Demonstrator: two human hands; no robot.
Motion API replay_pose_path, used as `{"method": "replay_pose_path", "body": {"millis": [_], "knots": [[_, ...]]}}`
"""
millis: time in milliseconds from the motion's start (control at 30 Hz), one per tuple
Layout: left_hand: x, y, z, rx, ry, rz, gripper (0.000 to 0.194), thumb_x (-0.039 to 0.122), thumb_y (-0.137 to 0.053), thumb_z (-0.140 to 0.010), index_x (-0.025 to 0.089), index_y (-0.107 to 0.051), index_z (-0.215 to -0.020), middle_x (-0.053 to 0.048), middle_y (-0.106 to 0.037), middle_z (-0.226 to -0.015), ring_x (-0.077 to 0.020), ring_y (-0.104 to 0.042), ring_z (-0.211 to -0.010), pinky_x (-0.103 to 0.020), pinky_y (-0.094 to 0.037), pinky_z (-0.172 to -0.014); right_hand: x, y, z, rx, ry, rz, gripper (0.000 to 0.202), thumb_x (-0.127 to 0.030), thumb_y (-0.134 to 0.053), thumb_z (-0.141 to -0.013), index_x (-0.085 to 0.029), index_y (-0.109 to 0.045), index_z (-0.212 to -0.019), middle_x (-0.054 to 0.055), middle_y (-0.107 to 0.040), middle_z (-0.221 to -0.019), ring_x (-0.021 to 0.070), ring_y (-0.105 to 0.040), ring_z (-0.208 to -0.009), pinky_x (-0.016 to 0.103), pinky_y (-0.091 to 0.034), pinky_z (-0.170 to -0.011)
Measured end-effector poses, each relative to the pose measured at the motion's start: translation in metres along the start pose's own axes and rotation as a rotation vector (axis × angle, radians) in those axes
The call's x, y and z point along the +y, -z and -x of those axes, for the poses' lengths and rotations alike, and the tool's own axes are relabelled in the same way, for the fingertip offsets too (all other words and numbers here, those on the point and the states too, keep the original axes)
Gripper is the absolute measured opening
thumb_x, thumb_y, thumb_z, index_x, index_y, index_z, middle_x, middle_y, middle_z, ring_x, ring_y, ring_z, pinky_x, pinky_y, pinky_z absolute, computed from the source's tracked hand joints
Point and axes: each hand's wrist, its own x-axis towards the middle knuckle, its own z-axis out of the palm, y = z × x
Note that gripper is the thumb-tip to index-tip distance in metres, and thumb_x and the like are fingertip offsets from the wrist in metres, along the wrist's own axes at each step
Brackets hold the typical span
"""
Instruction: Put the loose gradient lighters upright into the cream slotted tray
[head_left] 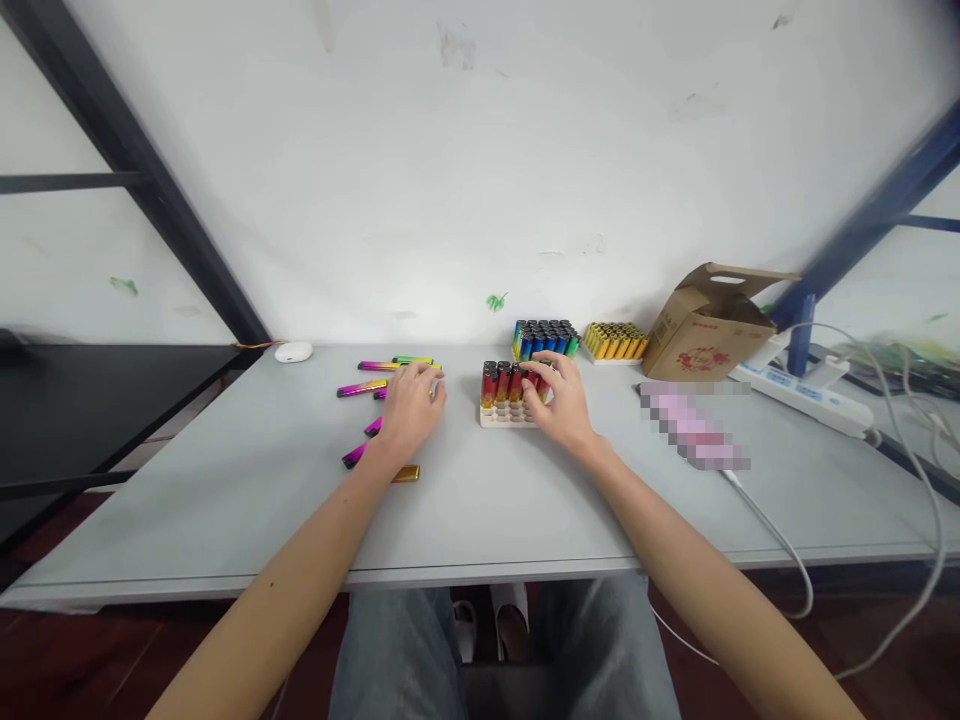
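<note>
Several loose metallic purple-and-yellow lighters (361, 388) lie flat on the left of the grey table. My left hand (411, 408) is over them, thumb and fingers apart, and it covers some of them. At the middle, red-and-gold lighters (502, 382) stand upright in the back rows of a white tray with holes (495, 416); the tray's front holes are bare. My right hand (564, 405) is at the tray's right end, its thumb and fingers around a red lighter there. The hand partly hides that lighter and its neighbours.
Behind stand a tray of blue-green lighters (546, 340) and a tray of yellow lighters (616, 342). To the right are an open cardboard box (705, 335), a power strip (806, 395) and a blurred pink item (694, 428) with a cable. A white case (293, 352) sits far left.
</note>
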Motion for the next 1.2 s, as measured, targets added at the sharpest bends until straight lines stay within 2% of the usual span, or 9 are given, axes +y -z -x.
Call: {"method": "replay_pose_path", "body": {"millis": [100,233,633,933,1033,1200], "knots": [[-0.011,0.001,-0.002,0.012,0.117,-0.150,0.027,0.025,-0.046,-0.088,0.017,-0.067,-0.103,-0.013,-0.060,-0.114,-0.0321,-0.050,-0.112,-0.045,-0.042,-0.094,0.004,0.001,0.001,0.028,-0.039,-0.015,0.021,-0.022,-0.056,-0.085,-0.021,-0.068,-0.103,0.010,-0.060,-0.113,0.0260,-0.056,-0.107,0.048,-0.046,-0.095],[-0.019,-0.003,-0.002,-0.055,0.209,-0.261,0.027,0.031,-0.048,-0.087,0.017,-0.066,-0.102,-0.016,-0.056,-0.119,-0.0353,-0.048,-0.113,-0.048,-0.041,-0.095,0.006,0.000,0.001,0.063,-0.048,-0.037,0.018,-0.021,-0.056,-0.084,-0.021,-0.068,-0.097,0.010,-0.061,-0.109,0.0252,-0.057,-0.104,0.047,-0.048,-0.093],[-0.019,-0.008,-0.002,-0.088,0.213,-0.302,0.034,0.036,-0.047,-0.087,0.018,-0.064,-0.110,-0.016,-0.054,-0.121,-0.0350,-0.048,-0.114,-0.047,-0.039,-0.097,-0.005,0.004,-0.002,0.231,-0.035,-0.081,0.015,-0.016,-0.053,-0.084,-0.021,-0.067,-0.083,0.006,-0.065,-0.089,0.0209,-0.060,-0.087,0.041,-0.049,-0.083],[-0.028,0.007,-0.006,-0.119,0.241,-0.242,0.038,0.035,-0.047,-0.086,0.016,-0.059,-0.117,-0.019,-0.062,-0.117,-0.0384,-0.055,-0.106,-0.051,-0.043,-0.088,-0.004,0.004,-0.001,0.228,-0.086,-0.088,0.015,-0.018,-0.052,-0.083,-0.022,-0.067,-0.081,0.006,-0.065,-0.088,0.0225,-0.060,-0.087,0.043,-0.049,-0.084],[-0.036,0.010,-0.008,-0.125,0.250,-0.257,0.037,0.038,-0.050,-0.084,0.017,-0.064,-0.110,-0.017,-0.067,-0.107,-0.0371,-0.058,-0.101,-0.049,-0.045,-0.084,-0.006,0.006,-0.002,0.218,-0.091,-0.080,0.015,-0.018,-0.052,-0.083,-0.022,-0.066,-0.081,0.006,-0.065,-0.088,0.0225,-0.060,-0.088,0.043,-0.049,-0.085],[-0.048,0.015,-0.012,-0.165,0.248,-0.272,0.028,0.042,-0.053,-0.082,0.021,-0.072,-0.079,-0.013,-0.069,-0.082,-0.0325,-0.061,-0.088,-0.042,-0.047,-0.076,-0.007,0.008,-0.005,0.243,-0.084,-0.066,0.015,-0.016,-0.052,-0.083,-0.021,-0.066,-0.080,0.007,-0.065,-0.087,0.0219,-0.061,-0.087,0.041,-0.050,-0.084]]}}
